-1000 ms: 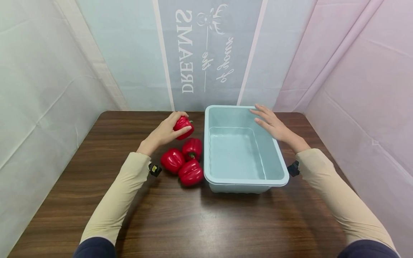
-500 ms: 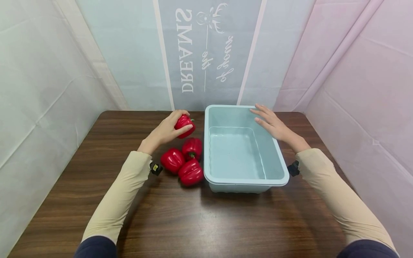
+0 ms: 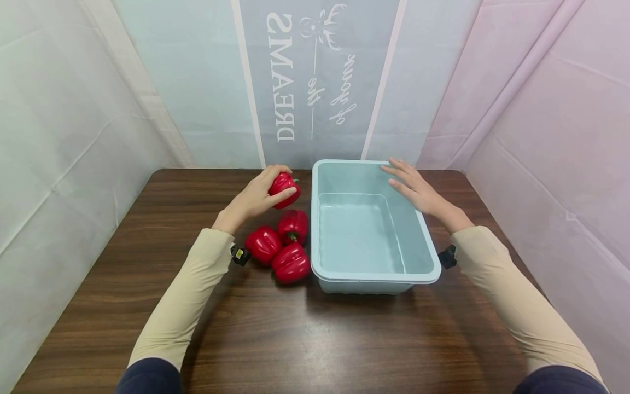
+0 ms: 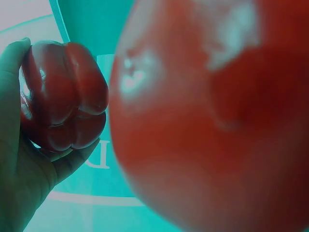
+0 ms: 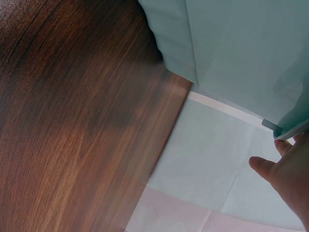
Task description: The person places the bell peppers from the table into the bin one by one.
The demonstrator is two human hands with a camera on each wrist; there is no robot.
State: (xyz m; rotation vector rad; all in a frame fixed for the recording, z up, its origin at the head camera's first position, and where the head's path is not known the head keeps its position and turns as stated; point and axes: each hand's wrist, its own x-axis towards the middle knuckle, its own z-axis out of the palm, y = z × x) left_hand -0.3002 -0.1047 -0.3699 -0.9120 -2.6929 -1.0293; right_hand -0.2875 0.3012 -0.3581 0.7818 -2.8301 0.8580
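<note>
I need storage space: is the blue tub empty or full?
The tub is empty: the head view shows its bare inside, nothing lying there.

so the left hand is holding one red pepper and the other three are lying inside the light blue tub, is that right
Not quite: the other three peppers lie on the table beside the light blue tub, as the head view shows. The left hand is indeed holding one red pepper.
</note>
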